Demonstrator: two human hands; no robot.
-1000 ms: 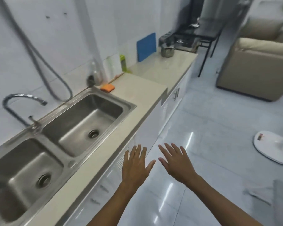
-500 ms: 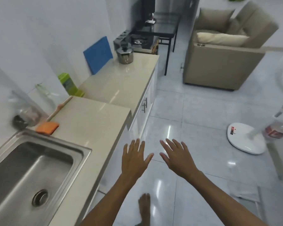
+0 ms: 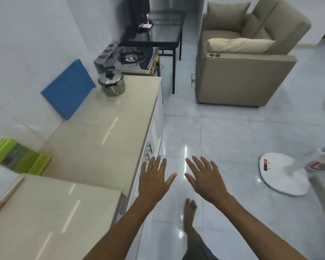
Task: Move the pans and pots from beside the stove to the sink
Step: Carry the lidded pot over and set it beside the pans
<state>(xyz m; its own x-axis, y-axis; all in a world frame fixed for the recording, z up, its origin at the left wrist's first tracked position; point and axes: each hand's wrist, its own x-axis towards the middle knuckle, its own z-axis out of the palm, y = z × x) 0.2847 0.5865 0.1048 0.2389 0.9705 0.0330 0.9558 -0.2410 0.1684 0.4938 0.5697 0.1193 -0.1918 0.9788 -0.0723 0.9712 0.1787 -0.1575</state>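
1. The lidded steel pot point(image 3: 112, 83) stands upright at the far end of the beige countertop point(image 3: 105, 128), just beside the gas stove point(image 3: 134, 59), which sits beyond it on a lower stand. It is the only pot I can see there.
2. I judge it stiff and smooth, likely slippery on its polished wall, and heavier if anything is inside (I cannot see in). The lid looks loose-fitting, so lifting by the black knob alone would risk leaving the body behind; its side handles are too blurred to place.
3. My left hand point(image 3: 154, 180) and right hand point(image 3: 204, 180) hover flat over the floor, fingers spread, grasping nothing.
4. The pot is well ahead of both hands and to the left, nearer my left hand's line along the countertop edge.
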